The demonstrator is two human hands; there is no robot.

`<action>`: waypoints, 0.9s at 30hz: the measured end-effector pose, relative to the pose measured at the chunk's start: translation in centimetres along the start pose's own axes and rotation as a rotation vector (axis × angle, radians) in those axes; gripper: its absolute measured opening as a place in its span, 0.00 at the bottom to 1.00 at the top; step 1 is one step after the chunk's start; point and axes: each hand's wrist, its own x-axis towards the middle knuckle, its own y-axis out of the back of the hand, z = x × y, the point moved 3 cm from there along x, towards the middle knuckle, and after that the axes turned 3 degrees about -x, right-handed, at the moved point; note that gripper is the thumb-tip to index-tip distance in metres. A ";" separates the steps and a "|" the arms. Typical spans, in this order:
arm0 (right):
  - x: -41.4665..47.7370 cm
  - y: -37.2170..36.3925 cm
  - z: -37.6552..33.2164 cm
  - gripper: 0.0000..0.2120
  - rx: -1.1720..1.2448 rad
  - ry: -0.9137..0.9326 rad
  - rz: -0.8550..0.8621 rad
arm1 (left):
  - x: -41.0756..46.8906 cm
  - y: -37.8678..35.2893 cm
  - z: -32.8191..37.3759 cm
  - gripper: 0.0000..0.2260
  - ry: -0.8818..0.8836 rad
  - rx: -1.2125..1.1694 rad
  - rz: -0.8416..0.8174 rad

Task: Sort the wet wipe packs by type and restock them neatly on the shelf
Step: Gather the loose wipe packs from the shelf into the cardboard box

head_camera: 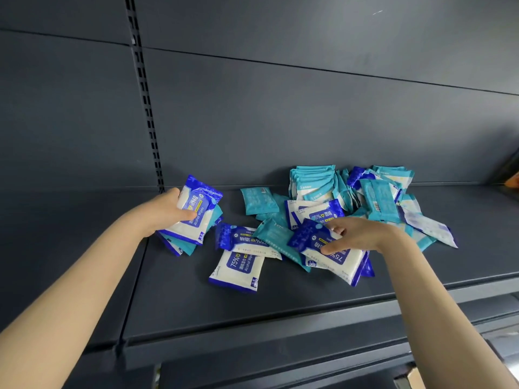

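Observation:
My left hand [165, 210] grips a small stack of wipe packs [193, 217] above the shelf's left part; a blue-and-white alcohol pack is on top, teal ones under it. My right hand [354, 234] pinches another blue-and-white alcohol pack [332, 254] at the front of the loose pile. Two more blue-and-white packs [238, 262] lie flat between my hands. Behind them sits a jumbled heap of teal packs [376, 200] mixed with blue ones, and a row of teal packs [313, 182] stands upright against the back wall.
The dark grey shelf [196, 310] runs the full width, with a seam near my left forearm. A slotted upright [146, 108] rises on the back panel at left. An orange object [512, 181] shows at the far right edge. A lower shelf edge lies below.

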 end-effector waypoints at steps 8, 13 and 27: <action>0.2 -1.0 1.4 0.43 0.262 0.022 0.031 | -0.3 0.3 -0.9 0.17 0.035 -0.214 0.004; -1.4 -0.7 1.8 0.24 0.802 0.064 0.278 | -1.3 -0.1 2.0 0.16 -0.078 -0.604 0.110; -13.9 -3.0 16.6 0.17 1.929 -0.032 0.582 | -9.7 -21.6 20.5 0.09 0.029 -1.176 -0.526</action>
